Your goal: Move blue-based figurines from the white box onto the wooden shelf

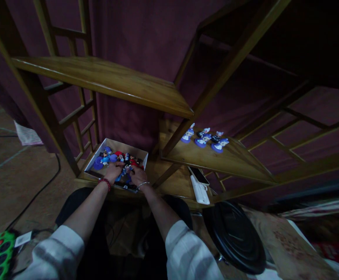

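touching colourful figurines point(105, 158) in the open box point(126, 147), the left hand point(113, 172) and right hand point(138, 175) sit close together, whether gripping any i cannot tell.

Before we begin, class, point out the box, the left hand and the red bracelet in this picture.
Box point(130, 149), head view: inside of its far wall.
Left hand point(113, 172), head view: on its back.
Red bracelet point(108, 182), head view: on its beads.
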A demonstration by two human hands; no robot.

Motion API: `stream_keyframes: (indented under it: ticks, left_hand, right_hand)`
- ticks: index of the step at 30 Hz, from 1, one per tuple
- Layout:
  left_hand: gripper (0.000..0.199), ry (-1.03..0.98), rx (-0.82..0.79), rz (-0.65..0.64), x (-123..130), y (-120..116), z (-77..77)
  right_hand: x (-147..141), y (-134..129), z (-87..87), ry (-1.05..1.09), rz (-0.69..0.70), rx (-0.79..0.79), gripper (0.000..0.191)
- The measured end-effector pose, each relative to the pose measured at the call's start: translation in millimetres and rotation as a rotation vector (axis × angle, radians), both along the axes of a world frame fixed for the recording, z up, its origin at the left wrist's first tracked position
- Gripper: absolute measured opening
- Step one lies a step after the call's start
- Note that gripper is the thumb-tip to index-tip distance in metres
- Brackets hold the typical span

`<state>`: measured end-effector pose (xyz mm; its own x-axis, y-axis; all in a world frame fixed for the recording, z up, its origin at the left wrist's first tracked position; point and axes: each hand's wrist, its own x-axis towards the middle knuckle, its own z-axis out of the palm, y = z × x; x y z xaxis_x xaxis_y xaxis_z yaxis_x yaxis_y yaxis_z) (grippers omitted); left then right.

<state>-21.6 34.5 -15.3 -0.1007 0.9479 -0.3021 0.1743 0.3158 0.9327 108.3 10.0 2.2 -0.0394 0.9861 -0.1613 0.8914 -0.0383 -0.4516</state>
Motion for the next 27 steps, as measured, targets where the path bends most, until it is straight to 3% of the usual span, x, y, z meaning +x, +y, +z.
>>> stream_keyframes:
  ticks: [8, 27]
  left_hand:
    - [0.02, -0.118, -0.063, -0.081, 6, -6, 5.5]
    - [0.018, -0.248, 0.011, -0.11, 8, -4, 0.9]
  right_hand:
    - [6, 9, -16.7, 0.256, -0.059, 0.005, 0.026]
    - [3, 6, -9.8, 0.242, -0.135, -0.034, 0.025]
